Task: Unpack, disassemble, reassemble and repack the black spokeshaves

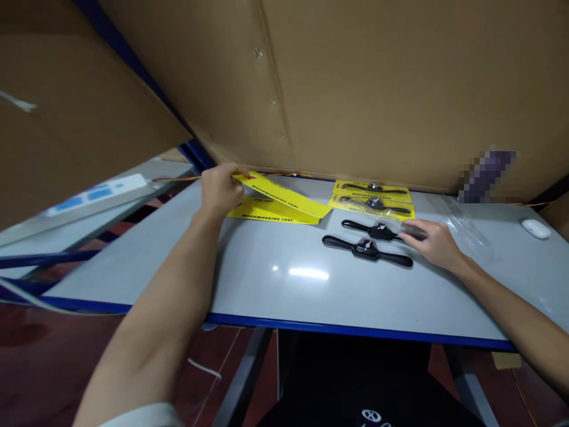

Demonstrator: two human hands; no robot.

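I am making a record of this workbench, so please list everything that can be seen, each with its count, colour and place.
loose spokeshaves: two, black, lying bare on the table, right of middle
packed spokeshaves: two, black on yellow cards, at the back of the table by the cardboard
flat yellow card: one, yellow with black print, lying on the table, back left
lifted yellow card: one, yellow, raised at its left end over the flat one
clear blister shells: count unclear, transparent, right of the tools
small white object: one, white, far right of the table
table: one, grey with blue edge
cardboard sheets: brown, standing behind the table
left hand: fingers pinch the lifted card
right hand: fingers on the rear loose spokeshave's handle
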